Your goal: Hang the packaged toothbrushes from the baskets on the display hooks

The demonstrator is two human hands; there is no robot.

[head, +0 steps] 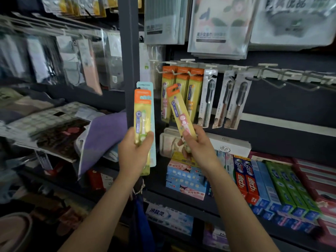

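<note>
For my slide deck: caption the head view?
Right hand lifts pink toothbrush pack toward orange-topped hanging packs; left hand holds two more.

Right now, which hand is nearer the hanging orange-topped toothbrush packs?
Right. The right hand sits just below the hanging orange-topped packs; the left hand is farther left, by the shelf post.

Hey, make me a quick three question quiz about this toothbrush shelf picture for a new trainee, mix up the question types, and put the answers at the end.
1. True or false: the right hand holds the orange-topped yellow pack with the pink toothbrush tilted toward the hooks.
2. Multiple choice: the left hand grips
A. one grey pack
B. a stack of packs, orange-topped yellow pack with the green toothbrush in front
C. nothing
3. Fill in: the white wire hooks at the right end of the rail carry ____ packs.

Key: 1 true; 2 B; 3 no
</note>
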